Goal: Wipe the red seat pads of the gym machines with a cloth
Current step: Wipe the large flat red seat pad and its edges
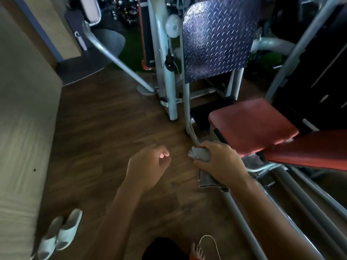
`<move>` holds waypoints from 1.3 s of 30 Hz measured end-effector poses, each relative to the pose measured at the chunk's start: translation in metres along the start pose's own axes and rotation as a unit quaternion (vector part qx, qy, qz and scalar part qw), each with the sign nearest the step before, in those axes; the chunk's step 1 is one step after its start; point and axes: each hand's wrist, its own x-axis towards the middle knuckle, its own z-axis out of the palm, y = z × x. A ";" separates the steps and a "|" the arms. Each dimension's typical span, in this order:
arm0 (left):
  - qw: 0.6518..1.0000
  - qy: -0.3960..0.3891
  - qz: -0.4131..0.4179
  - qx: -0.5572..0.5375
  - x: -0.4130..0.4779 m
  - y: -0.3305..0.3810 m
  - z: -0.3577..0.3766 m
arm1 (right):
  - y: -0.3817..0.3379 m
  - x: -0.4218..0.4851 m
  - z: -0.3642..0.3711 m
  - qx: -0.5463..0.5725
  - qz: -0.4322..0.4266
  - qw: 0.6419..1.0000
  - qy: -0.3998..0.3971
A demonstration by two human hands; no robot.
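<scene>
Grey cloth [201, 155] sits bunched in the right hand [220, 163], whose fingers curl round it, at centre frame just left of the square red padded seat [251, 124] of a grey steel gym machine [186, 102]. The left hand [148, 163] hangs beside it, fingers loosely curled and holding nothing, above the dark wood-plank floor [105, 128]. White slippers [60, 233] lie at lower left.

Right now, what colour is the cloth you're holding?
Grey. The cloth is gripped in the right hand, clearest in the head view.

Right hand [221, 162] gripping grey cloth [201, 154], left hand [148, 166] seemingly empty, red seat pad [251, 124] beside
</scene>
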 end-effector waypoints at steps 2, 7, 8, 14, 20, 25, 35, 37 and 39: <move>1.000 -0.002 0.017 0.008 0.041 0.000 0.000 | 0.007 0.035 -0.004 -0.015 0.014 1.000 -0.003; 0.996 -0.019 0.081 0.043 0.152 -0.006 0.006 | 0.022 0.123 -0.009 -0.024 0.065 0.998 0.001; 0.994 -0.021 0.098 0.046 0.175 -0.008 0.007 | 0.025 0.140 -0.010 -0.027 0.080 0.996 0.002; 0.976 -0.076 0.197 0.058 0.300 -0.005 0.003 | 0.036 0.217 -0.023 -0.034 0.191 0.981 0.027; 0.951 -0.122 0.276 0.063 0.394 0.018 0.020 | 0.058 0.259 -0.035 -0.030 0.296 0.952 0.071; 0.933 -0.149 0.322 0.067 0.452 0.047 0.044 | 0.093 0.281 -0.050 -0.013 0.344 0.934 0.099; 0.896 -0.202 0.379 0.111 0.544 0.113 0.090 | 0.169 0.329 -0.069 0.040 0.397 0.911 0.102; 0.887 -0.213 0.395 0.112 0.559 0.123 0.103 | 0.179 0.336 -0.065 0.038 0.406 0.908 0.099; 0.875 -0.230 0.408 0.124 0.574 0.131 0.118 | 0.190 0.344 -0.058 0.034 0.421 0.901 0.094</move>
